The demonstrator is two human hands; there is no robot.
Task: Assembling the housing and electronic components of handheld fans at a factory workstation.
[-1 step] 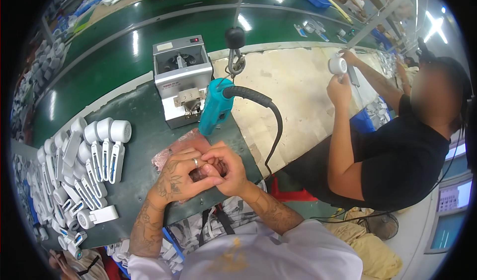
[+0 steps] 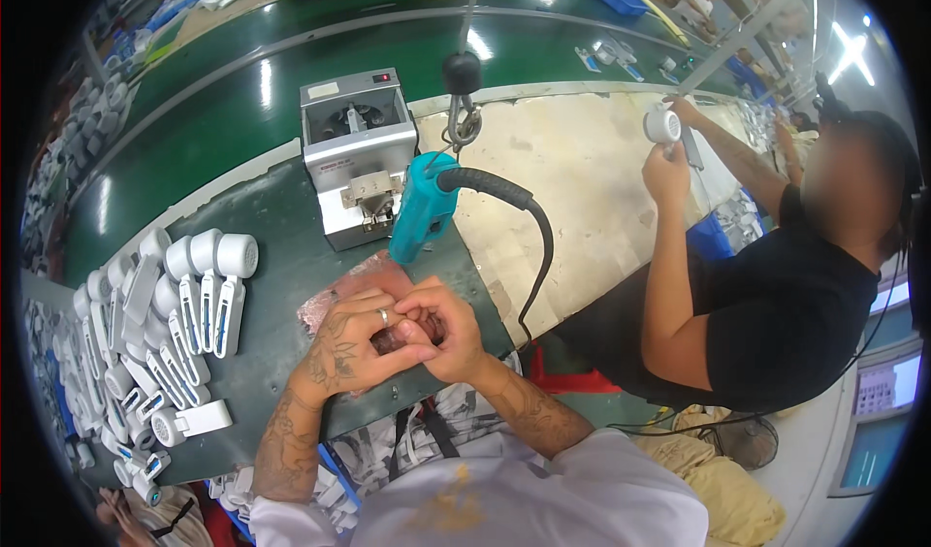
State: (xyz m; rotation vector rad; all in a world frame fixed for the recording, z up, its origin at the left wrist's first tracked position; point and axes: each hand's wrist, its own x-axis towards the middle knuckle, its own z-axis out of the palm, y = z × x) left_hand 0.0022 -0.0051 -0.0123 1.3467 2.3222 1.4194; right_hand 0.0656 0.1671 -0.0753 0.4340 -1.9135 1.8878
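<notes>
Left hand (image 2: 351,341) and right hand (image 2: 453,332) meet, curled; any pinch I cannot tell. Farther off, a silver, boxy metal machine (image 2: 361,151) bears small print (image 2: 337,165).

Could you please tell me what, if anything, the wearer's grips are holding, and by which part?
It cannot be told: the left grip and right grip meet, and could hide something small between them.

A worn, reddish pad (image 2: 367,277) lay flat on the dark green desk (image 2: 267,300), its nearer part hidden beneath the person's joined fingers (image 2: 415,333). Just beyond them a teal power tool (image 2: 424,208) hung from a metal hook (image 2: 463,125), tilted, lower end toward the pad, its black cable (image 2: 497,189) arching rightward and down. Anything between the fingers was hidden.
</notes>
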